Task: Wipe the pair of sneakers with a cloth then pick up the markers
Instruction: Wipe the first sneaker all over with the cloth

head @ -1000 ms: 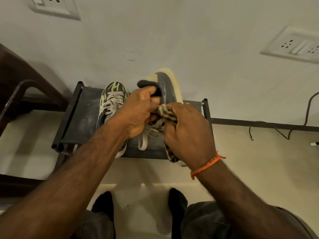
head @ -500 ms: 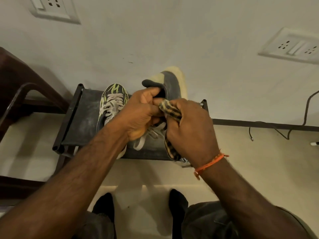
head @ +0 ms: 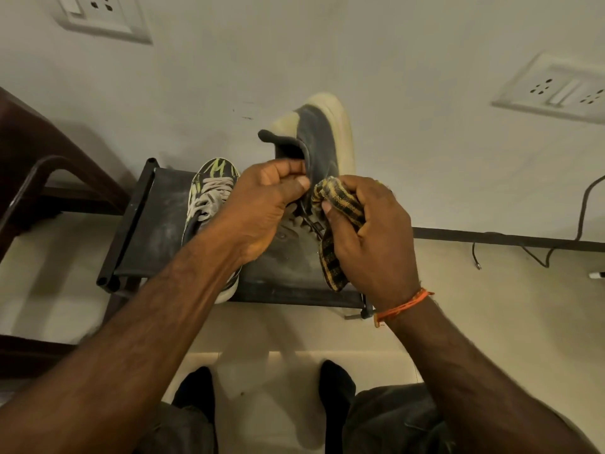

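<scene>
Gripping the collar of the lifted sneaker (head: 319, 142), the left hand (head: 265, 204) pinches the dark fabric edge between thumb and curled fingers and holds the shoe tilted up above the bench (head: 154, 224), its pale sole turned toward the wall (head: 360, 60). The right hand (head: 370, 234) is just beside the left, on the shoe's right side; its grip is closed round a striped yellow-and-black cloth (head: 337, 204), which is bunched against the sneaker's side, with a loose end hanging down below the palm over the bench's front part. An orange thread band (head: 404, 304) circles the right wrist.

The second sneaker (head: 209, 198), dark with green marks and pale laces, lies flat on the bench to the left of the lifted one, partly hidden under the left forearm. The bench is a small dark stool-like frame with a dusty top, standing against the wall. Above the bench, left and right, two white socket plates (head: 101, 14) are set in the wall. A dark chair (head: 42, 165) stands left of the bench, and a black cable (head: 582, 217) trails to its right.
</scene>
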